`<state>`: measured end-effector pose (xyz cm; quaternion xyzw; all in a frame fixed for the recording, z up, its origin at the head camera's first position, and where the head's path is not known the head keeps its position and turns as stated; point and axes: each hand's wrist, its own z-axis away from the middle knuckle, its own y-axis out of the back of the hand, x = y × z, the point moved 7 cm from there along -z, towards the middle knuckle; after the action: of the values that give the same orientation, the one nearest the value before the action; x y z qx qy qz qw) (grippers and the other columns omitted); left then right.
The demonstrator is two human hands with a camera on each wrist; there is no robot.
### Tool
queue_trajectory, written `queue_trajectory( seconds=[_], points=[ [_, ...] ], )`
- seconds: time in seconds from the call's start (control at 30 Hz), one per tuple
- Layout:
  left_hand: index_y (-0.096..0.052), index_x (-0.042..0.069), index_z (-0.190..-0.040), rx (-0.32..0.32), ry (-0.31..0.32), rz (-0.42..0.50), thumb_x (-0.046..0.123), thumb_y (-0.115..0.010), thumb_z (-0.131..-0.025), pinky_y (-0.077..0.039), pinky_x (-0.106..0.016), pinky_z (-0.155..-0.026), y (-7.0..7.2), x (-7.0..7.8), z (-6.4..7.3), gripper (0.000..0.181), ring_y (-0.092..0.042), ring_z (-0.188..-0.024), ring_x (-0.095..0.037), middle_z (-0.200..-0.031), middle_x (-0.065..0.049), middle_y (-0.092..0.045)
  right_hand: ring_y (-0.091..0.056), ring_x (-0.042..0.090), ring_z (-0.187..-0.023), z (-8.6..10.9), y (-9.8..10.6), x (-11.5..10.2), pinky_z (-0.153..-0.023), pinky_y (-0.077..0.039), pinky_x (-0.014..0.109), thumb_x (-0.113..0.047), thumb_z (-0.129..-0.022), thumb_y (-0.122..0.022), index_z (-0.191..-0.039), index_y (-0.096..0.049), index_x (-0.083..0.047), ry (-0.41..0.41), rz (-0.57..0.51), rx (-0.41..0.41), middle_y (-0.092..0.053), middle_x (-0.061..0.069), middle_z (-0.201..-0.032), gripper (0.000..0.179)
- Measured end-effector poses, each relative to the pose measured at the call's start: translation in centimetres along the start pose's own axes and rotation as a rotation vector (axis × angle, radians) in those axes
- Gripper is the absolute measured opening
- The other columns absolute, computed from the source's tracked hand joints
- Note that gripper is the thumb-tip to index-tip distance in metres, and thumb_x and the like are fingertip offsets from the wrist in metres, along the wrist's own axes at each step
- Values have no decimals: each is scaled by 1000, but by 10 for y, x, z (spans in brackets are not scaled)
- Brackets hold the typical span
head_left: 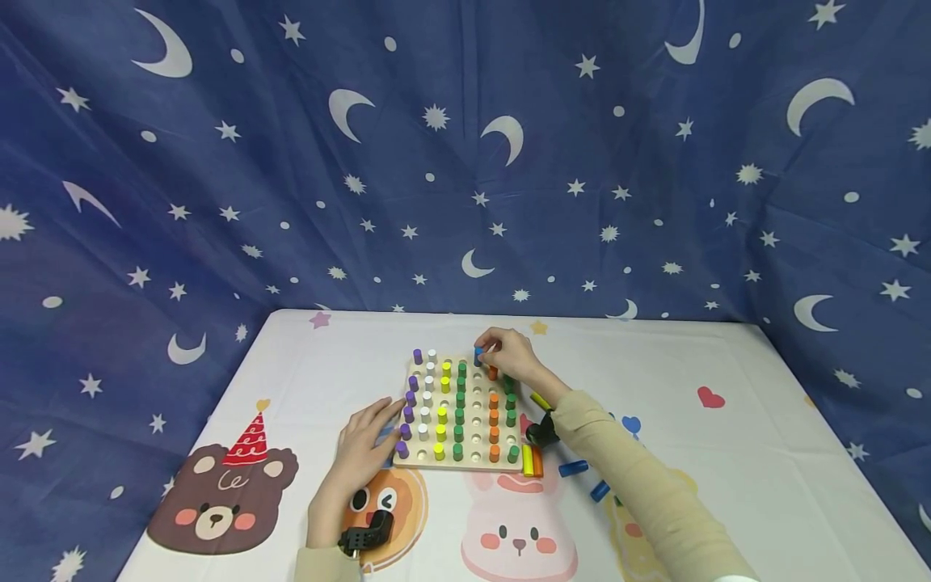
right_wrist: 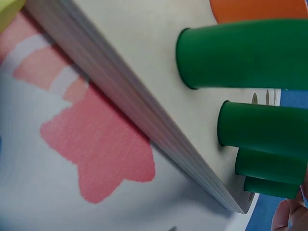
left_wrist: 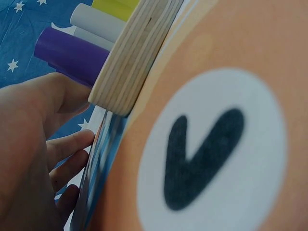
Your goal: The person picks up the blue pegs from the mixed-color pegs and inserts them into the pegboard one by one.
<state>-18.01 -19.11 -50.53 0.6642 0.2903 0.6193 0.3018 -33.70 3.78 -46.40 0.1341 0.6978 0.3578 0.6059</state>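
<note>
A wooden pegboard (head_left: 476,465) lies on the table, with columns of purple, white, yellow, green and orange pegs. At its far edge my right hand (head_left: 512,354) pinches a blue peg (head_left: 478,357) upright, at the top of a column of bare holes; whether it sits in the hole cannot be told. My left hand (head_left: 366,443) rests along the board's left side. In the left wrist view its fingers are loosely extended beside the board corner (left_wrist: 130,72), below a purple peg (left_wrist: 72,55). The right wrist view shows green pegs (right_wrist: 245,57) and only a sliver of the right hand (right_wrist: 288,211).
Right of the board lie loose pegs: a yellow peg (head_left: 528,461), an orange peg (head_left: 538,462) and blue pegs (head_left: 573,468), partly near the right forearm (head_left: 640,477). The white tablecloth (head_left: 291,388) has printed animals. A starry blue curtain (head_left: 407,267) hangs behind.
</note>
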Motion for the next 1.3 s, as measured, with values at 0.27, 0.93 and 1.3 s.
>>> queue_trajectory(
  seconds=[0.27,0.93,1.3],
  points=[
    [-48,21,-142,2,-1,-1,26,-55,-96,-22,-60,-110,0,0,0,47,-31,-139,-34,-152,-10,-40,-57,13,-70,1,-2,4,-82,-42,35,-11,-85,-70,-100,-70,-13,-25,7,3,-69,4,-90,15],
    [-48,21,-142,-2,-1,12,24,-55,-96,-21,-61,-109,0,2,2,47,-30,-139,-36,-151,-11,-40,-60,17,-83,1,-4,7,-70,-48,26,-8,-86,-69,-105,-67,-8,-25,-56,-58,-68,9,-95,19],
    [-48,20,-142,4,0,12,23,-55,-96,-21,-61,-110,0,0,0,47,-30,-139,-35,-152,-11,-39,-62,26,-101,9,10,5,-89,-50,42,-11,-89,-65,-113,-64,-3,20,-49,-94,-68,13,-107,25]
  ],
)
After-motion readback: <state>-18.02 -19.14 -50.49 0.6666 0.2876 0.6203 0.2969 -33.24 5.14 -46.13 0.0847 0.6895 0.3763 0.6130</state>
